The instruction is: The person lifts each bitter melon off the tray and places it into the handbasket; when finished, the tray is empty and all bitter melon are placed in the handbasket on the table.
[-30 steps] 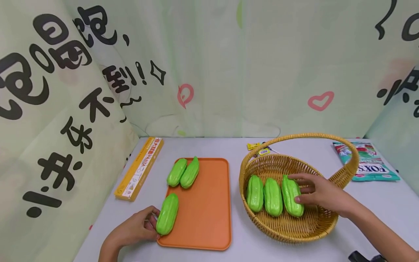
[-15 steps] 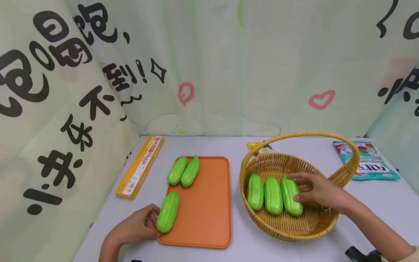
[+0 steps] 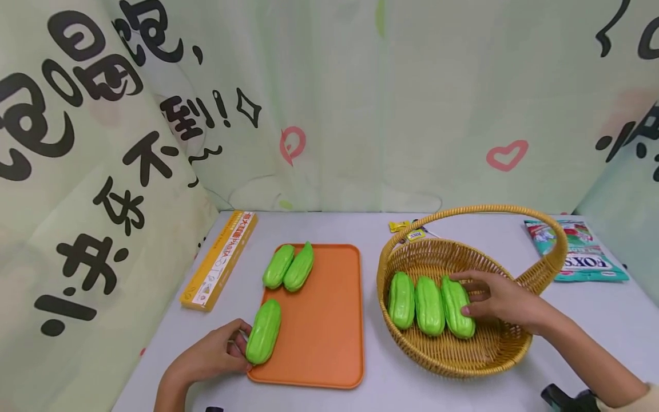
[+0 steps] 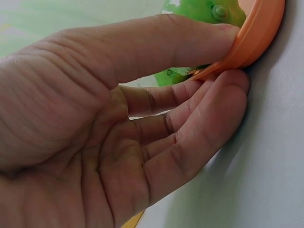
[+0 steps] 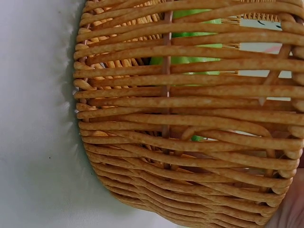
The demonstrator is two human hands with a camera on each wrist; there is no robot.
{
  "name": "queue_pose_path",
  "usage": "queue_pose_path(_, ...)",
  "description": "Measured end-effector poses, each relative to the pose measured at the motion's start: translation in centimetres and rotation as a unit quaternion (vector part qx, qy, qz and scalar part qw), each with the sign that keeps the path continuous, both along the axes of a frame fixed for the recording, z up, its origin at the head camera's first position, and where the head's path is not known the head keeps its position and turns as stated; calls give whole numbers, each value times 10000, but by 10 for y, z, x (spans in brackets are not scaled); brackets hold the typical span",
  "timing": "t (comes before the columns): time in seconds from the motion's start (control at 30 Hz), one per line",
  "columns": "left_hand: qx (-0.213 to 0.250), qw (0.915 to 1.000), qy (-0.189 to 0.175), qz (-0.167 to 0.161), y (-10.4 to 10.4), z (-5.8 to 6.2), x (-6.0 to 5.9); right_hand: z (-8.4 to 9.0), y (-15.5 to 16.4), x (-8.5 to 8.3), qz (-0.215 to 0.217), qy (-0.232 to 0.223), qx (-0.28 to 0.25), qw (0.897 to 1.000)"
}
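My left hand (image 3: 241, 343) lies on the table at the front left corner of an orange tray (image 3: 319, 343). It holds the near green gourd (image 3: 264, 332) that rests on the tray's edge. In the left wrist view the thumb and fingers (image 4: 209, 90) close on the gourd (image 4: 176, 77) at the tray rim (image 4: 259, 38). My right hand (image 3: 463, 294) reaches into the wicker basket (image 3: 463, 366) and grips the rightmost gourd (image 3: 457, 306) between thumb and forefinger. Two more gourds (image 3: 415, 302) lie beside it. Through the basket wall (image 5: 180, 118) green gourd (image 5: 190, 61) shows.
Two gourds (image 3: 288, 266) lie side by side at the tray's far left. A yellow pasta box (image 3: 220, 260) sits left of the tray. A candy bag (image 3: 576, 252) lies right of the basket, small yellow wrappers (image 3: 407, 230) behind it. Printed curtains wall the table in.
Both hands keep their holds and places; only the view has shifted slightly.
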State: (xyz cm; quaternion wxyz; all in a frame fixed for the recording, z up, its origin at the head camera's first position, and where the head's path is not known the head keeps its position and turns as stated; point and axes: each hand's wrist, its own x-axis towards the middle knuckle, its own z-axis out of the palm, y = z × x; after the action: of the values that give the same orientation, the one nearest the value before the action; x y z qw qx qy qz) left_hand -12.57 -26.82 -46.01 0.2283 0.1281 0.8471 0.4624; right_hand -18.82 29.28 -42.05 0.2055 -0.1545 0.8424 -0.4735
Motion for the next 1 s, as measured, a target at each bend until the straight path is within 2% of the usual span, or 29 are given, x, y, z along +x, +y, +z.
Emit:
queue_pose_path(0.13, 74, 10000, 50, 17, 0, 0, 0, 1, 0, -2, -7, 62, 76, 10000)
queue_pose_path(0.43, 140, 9999, 13, 50, 0, -1, 0, 0, 1, -1, -268, -350, -237, 9987)
queue_pose_path(0.53, 128, 9999, -23, 53, 1, 0, 1, 2, 0, 1, -398, -156, -11, 9991)
queue_pose_path(0.6, 114, 9999, -20, 40, 1, 1, 1, 7, -3, 4, -517, 164, 286, 9981)
queue_pose_path(0.67, 66, 10000, 11, 21, 1, 1, 1, 16, -9, 11, -639, 548, 627, 9945)
queue_pose_path(0.77, -25, 10000, 55, 11, 1, 1, 0, 33, -24, 26, -682, 863, 711, 9914)
queue_pose_path(0.87, -111, 9999, 82, 13, 0, 0, 0, 50, -49, 45, -427, 854, 367, 9948)
queue_pose_path(1.0, -139, 9997, 176, -15, -1, 0, 1, 63, -89, 64, 310, 687, -405, 9963)
